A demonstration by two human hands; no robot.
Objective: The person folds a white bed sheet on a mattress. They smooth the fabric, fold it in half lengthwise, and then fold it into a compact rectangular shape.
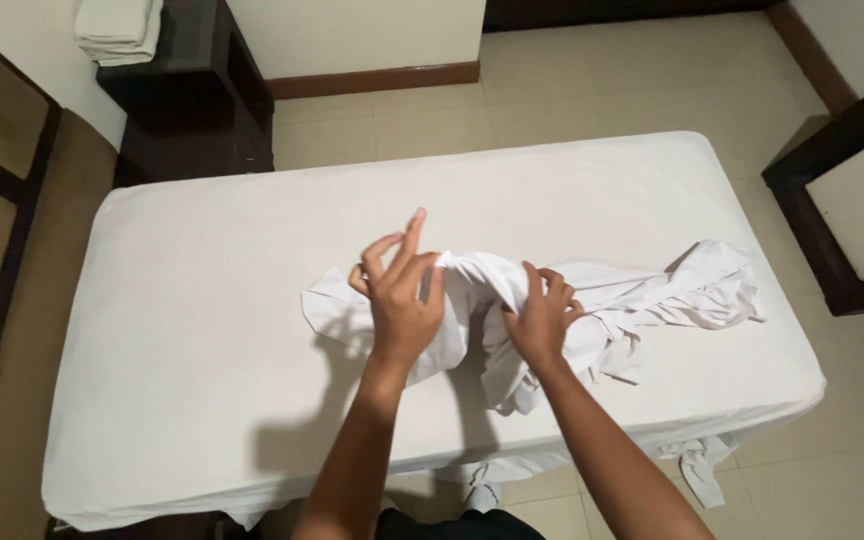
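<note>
Where tile floor [592, 90] shows, white-sheeted bed [202, 300].

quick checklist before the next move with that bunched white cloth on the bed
1. Left hand on the crumpled white fabric cloth: ok, pinching a raised fold, some fingers lifted.
2. Right hand gripping the cloth: ok, fingers curled into it.
3. Cloth spread flat: not ok, twisted and bunched toward the right.
4. Cloth fully on the white-sheeted mattress: ok, no part over the edge.
5. Which edge or corner is held: cannot tell.
</note>
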